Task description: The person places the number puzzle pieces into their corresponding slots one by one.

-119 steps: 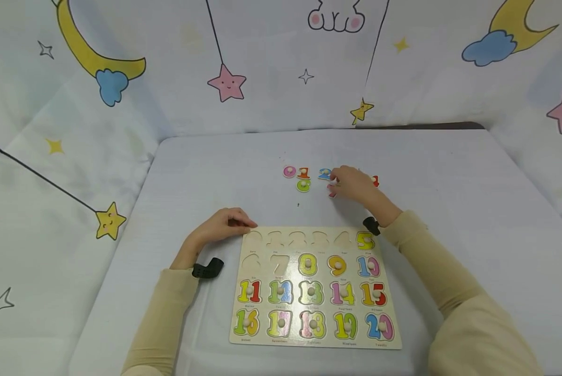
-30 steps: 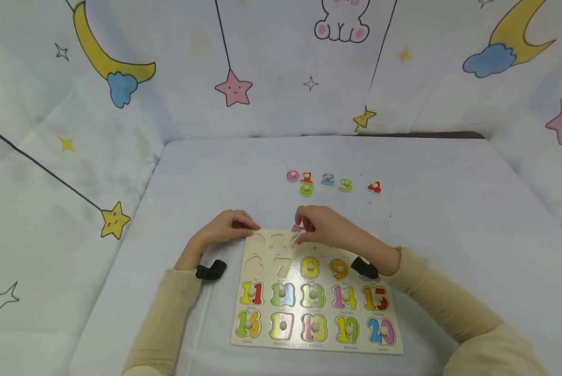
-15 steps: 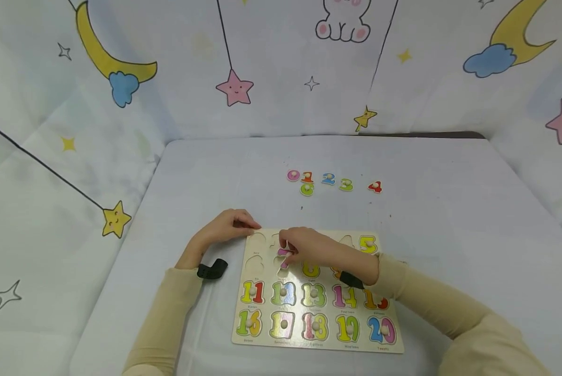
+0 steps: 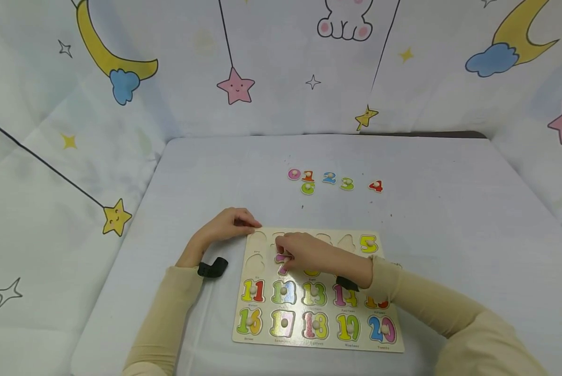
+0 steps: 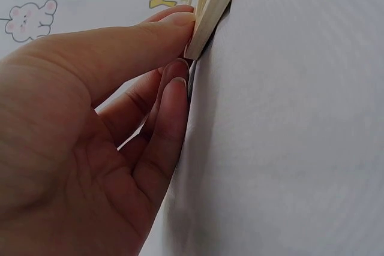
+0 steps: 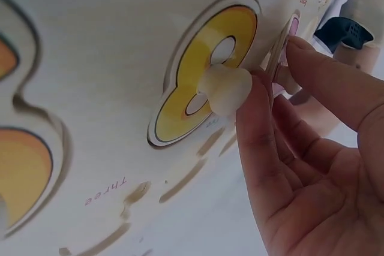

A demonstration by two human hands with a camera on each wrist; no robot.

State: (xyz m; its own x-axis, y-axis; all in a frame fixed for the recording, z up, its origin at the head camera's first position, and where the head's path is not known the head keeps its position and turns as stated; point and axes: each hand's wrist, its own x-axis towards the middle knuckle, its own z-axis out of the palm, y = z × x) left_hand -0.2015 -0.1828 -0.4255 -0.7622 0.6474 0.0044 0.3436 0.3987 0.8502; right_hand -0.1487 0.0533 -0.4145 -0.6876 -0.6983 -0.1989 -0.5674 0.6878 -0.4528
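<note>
A wooden number puzzle board (image 4: 318, 344) lies on the table. At its far left corner, my left hand (image 4: 226, 224) holds the edge; the left wrist view has thumb and fingers of that hand (image 5: 108, 112) at the board's corner (image 5: 210, 22). My right hand (image 4: 306, 253) pinches a purple number 7 piece (image 4: 282, 258) over the seven recess in the second row. That piece stands tilted in the right wrist view, between the thumb and fingers of my right hand (image 6: 312, 130). Beside it sits the yellow 8 piece (image 6: 180, 82) with its round knob. The right hand covers part of the top row.
Loose number pieces lie beyond the board: a pink 0 (image 4: 293, 174), a red-orange 1 (image 4: 308, 176), a blue 2 (image 4: 329, 178), a green 3 (image 4: 347, 184), a red 4 (image 4: 376, 186) and a green 6 (image 4: 307, 188). A patterned cloth (image 4: 271, 115) hangs behind the table.
My right hand has picked up the 7 from among the loose pieces and brought it toward me, down and left to its recess. The left hand stays at the board's corner.
</note>
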